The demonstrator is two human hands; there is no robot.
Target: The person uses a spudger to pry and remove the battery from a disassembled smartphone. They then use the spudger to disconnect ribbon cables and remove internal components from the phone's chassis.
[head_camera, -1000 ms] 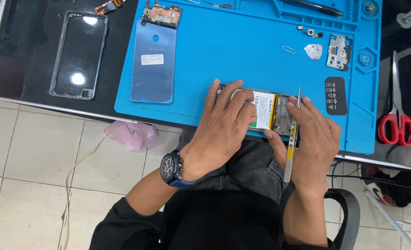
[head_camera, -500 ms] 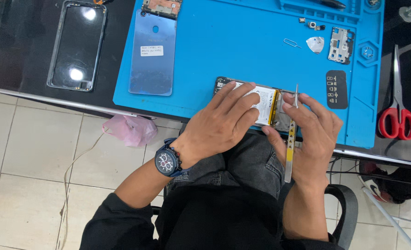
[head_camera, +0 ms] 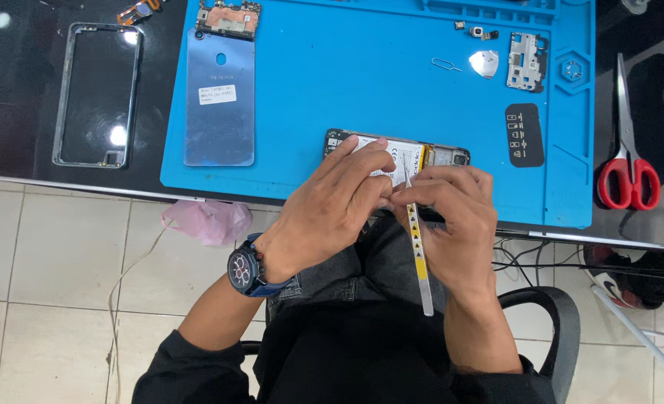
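Note:
An opened phone (head_camera: 429, 154) with its white battery showing lies on the blue work mat (head_camera: 347, 82) near the front edge. My left hand (head_camera: 332, 209), wearing a dark wristwatch, rests on the phone and pins it down with spread fingers. My right hand (head_camera: 455, 224) grips silver tweezers (head_camera: 417, 247) with a yellow band, their tip touching the phone's inside beside the battery. Much of the phone is hidden under both hands.
On the mat: a blue back cover (head_camera: 220, 97), a circuit board (head_camera: 228, 16), a metal shield plate (head_camera: 525, 61), a pick (head_camera: 484, 63), a pin (head_camera: 446, 65), a black label card (head_camera: 524, 135). A phone frame (head_camera: 96, 93) lies left, red scissors (head_camera: 628, 164) right. Pink bag (head_camera: 208, 221) hangs below.
My right hand has moved left toward the left hand, bringing the tweezer tip onto the phone near the battery. The left hand stays on the phone.

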